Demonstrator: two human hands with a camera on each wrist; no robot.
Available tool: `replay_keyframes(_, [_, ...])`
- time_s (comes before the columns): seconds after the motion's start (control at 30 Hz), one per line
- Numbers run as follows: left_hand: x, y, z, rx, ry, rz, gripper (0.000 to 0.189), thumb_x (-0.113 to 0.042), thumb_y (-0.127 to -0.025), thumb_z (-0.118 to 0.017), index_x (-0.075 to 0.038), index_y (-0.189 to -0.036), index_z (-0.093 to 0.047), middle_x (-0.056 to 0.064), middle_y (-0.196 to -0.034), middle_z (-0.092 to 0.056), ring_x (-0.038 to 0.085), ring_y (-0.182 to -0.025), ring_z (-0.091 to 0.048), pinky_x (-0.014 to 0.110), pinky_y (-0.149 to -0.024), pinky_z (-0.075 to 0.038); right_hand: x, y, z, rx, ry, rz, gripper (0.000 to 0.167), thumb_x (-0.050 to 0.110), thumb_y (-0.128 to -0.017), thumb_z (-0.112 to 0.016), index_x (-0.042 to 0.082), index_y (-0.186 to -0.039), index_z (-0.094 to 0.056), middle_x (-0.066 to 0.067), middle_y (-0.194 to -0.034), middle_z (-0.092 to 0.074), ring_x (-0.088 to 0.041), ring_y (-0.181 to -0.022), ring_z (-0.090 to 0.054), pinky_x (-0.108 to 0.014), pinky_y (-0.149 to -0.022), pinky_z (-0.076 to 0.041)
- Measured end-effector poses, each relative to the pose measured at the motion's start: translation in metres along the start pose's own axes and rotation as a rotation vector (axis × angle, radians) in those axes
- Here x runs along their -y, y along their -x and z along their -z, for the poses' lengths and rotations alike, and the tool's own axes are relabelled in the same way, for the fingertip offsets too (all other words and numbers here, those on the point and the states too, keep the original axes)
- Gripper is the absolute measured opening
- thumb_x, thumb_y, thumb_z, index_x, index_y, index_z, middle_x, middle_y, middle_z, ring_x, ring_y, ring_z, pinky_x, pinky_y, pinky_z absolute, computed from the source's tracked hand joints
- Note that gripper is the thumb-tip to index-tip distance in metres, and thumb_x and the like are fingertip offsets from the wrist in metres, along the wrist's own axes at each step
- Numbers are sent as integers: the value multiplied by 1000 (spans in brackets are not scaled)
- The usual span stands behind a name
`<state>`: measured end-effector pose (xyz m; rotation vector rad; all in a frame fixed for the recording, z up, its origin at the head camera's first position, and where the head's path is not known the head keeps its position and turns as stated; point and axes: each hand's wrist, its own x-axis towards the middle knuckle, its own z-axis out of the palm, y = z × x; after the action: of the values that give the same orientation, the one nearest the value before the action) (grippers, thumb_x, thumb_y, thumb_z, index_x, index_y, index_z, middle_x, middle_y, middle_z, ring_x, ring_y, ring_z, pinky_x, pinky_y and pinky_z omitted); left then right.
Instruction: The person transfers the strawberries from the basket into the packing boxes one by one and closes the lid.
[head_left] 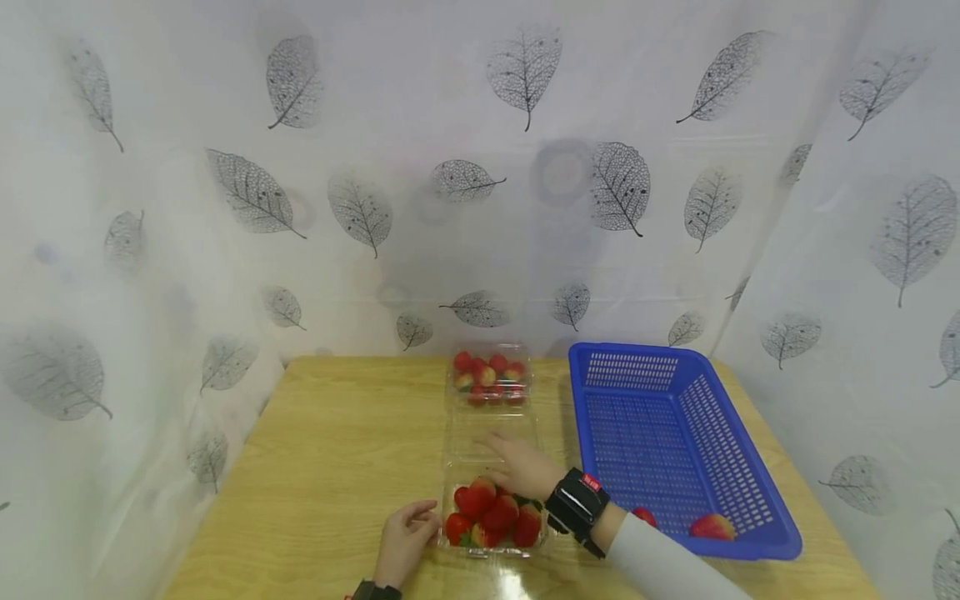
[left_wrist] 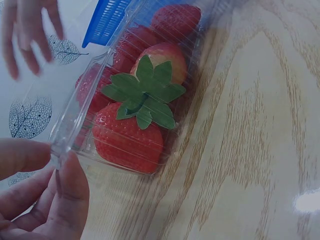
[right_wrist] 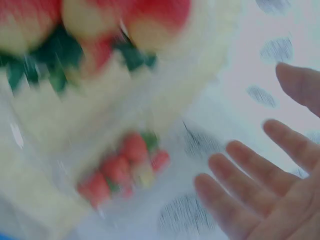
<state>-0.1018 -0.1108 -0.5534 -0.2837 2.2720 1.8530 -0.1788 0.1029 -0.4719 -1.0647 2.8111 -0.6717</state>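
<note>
A clear plastic clamshell box [left_wrist: 82, 122] holds several strawberries [head_left: 495, 518], one with a green leafy cap facing the left wrist camera. Its transparent lid [head_left: 491, 446] lies folded back behind it. At the box's left corner, my left hand [head_left: 405, 537] pinches the rim between thumb and finger. Above the box and the front of its lid reaches my right hand [head_left: 525, 468], palm down. Its fingers [right_wrist: 245, 180] are spread and extended, with nothing in them. The right wrist view is blurred.
Right of the box stands a blue plastic basket [head_left: 637, 442] with a strawberry [head_left: 712, 527] and part of another near its front. Behind the lid, a second clear box [head_left: 491, 375] of strawberries sits at the wooden table's [head_left: 337, 450] back edge, before a leaf-patterned curtain [head_left: 465, 233].
</note>
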Motion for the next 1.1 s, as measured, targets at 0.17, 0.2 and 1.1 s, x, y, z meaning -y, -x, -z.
replay_keyframes(0.17, [1, 0, 0, 3, -2, -4, 36, -8, -85, -61, 13, -114, -54, 5, -84, -62, 13, -71, -60, 27, -62, -52, -8, 3, 43, -207, -34, -4, 59, 20, -82, -68, 7, -133, -43, -19, -129, -48, -34, -115, -48, -47, -90, -45])
replay_keyframes(0.2, [1, 0, 0, 2, -5, -5, 36, -8, -85, -61, 13, -114, -54, 5, -84, -62, 13, -71, -60, 27, -62, -52, -12, 4, 50, -240, -25, -6, 60, 19, -81, -68, 7, -134, -42, -19, -130, -47, -34, -116, -48, -47, -90, -44])
replay_keyframes(1.1, [-1, 0, -1, -8, -4, 3, 35, -7, -85, -61, 13, -113, -55, 6, -84, -62, 13, -71, -60, 27, -62, -52, -108, 79, 95, 30, 47, -388, 68, 19, -74, -74, -2, -131, -42, -32, -124, -44, -49, -109, -45, -57, -84, -43])
